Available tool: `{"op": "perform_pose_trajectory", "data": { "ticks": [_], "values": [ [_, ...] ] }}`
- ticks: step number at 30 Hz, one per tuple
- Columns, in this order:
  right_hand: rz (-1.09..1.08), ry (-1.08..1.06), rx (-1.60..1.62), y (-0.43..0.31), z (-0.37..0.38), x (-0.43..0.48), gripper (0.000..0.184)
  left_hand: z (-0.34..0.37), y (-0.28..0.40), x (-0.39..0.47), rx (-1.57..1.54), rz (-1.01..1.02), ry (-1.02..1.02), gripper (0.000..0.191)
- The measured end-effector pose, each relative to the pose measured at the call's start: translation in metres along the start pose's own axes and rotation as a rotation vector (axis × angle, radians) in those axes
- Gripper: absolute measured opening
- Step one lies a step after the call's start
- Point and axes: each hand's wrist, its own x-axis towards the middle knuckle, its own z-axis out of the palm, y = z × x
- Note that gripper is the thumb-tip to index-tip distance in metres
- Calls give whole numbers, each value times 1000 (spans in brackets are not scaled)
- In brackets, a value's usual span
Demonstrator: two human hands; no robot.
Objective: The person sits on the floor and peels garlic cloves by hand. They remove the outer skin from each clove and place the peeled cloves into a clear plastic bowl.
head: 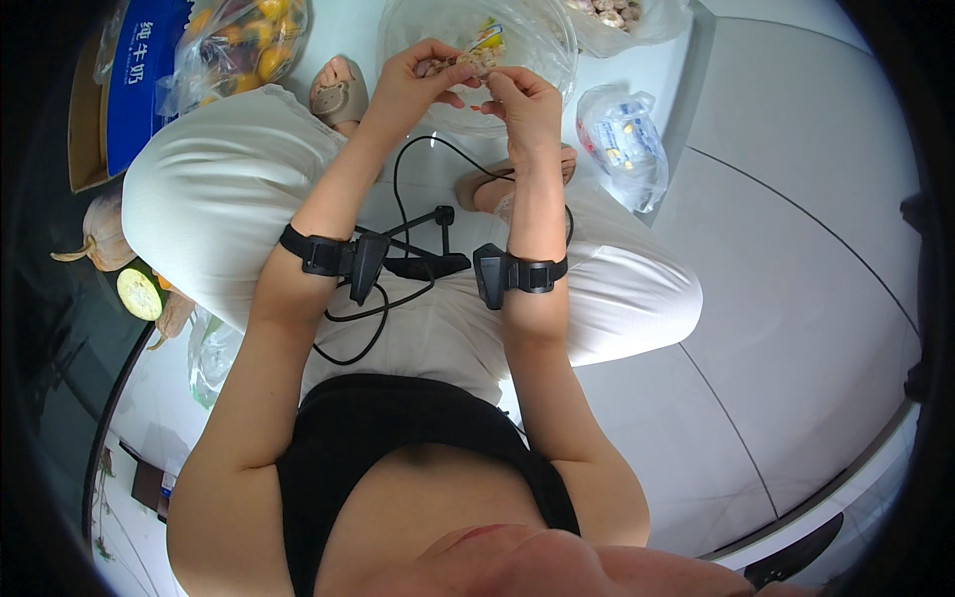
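Above a clear round tub (392,37) lined with a transparent bag, both hands meet at their fingertips. My left hand (421,78) holds purplish garlic (427,68), partly hidden by the fingers. The thumb and forefinger of my right hand (526,101) pinch a small pale bit of garlic against it; the fingers mostly hide this bit. Pale garlic skins (485,57) and a colourful wrapper (490,35) lie in the tub below. To the right, a few peeled garlic cloves (619,155) rest on a crumpled plastic bag (642,168).
A bag of garlic bulbs (613,13) stands beyond the tub. At left are a blue carton (138,89), bagged yellow fruit (257,45), a pumpkin (108,231) and a cut green gourd (139,293). A black cable (398,172) loops between my legs, near a black stand (429,265).
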Motion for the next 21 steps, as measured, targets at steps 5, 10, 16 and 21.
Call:
{"op": "perform_pose_trajectory", "data": {
  "ticks": [5,10,16,21],
  "values": [
    [-245,70,-333,-7,-3,-1,9,1,2,-1,103,13,55,26],
    [-567,-1,-535,-5,5,0,9,5,3,-1,193,43,39,30],
    [-482,-73,-452,-1,6,3,9,10,10,-8,418,81,97,21],
    [-322,-140,-297,0,-3,9,10,4,8,-6,406,60,7,17]
  ]
}}
